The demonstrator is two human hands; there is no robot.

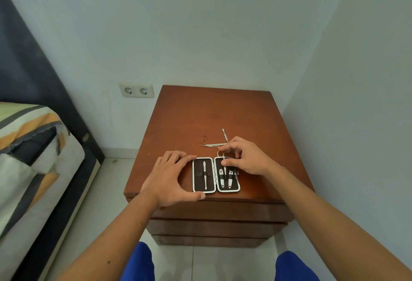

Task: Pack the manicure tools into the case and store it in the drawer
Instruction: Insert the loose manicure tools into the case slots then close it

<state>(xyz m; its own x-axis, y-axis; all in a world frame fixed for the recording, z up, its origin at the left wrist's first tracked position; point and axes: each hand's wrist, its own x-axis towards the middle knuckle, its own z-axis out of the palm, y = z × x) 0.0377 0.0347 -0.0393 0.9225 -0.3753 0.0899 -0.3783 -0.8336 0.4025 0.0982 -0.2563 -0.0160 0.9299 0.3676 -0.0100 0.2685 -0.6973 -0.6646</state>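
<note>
An open manicure case (215,175) with a white rim and dark lining lies near the front edge of the brown nightstand (200,113). Its left half holds one long metal tool; its right half holds two clippers under a strap. My left hand (171,177) grips the case's left side, thumb at the front corner. My right hand (244,157) pinches small scissors (221,153) at the top of the right half, their ring handle showing. Two thin metal tools, tweezers (211,145) and a pusher (224,134), lie loose behind the case.
Stacked drawer fronts (214,227) sit shut below the nightstand top. A bed (33,147) with a striped cover stands to the left, a double wall socket (136,90) behind. Walls close in at the back and right. My blue-clad knees are at the bottom.
</note>
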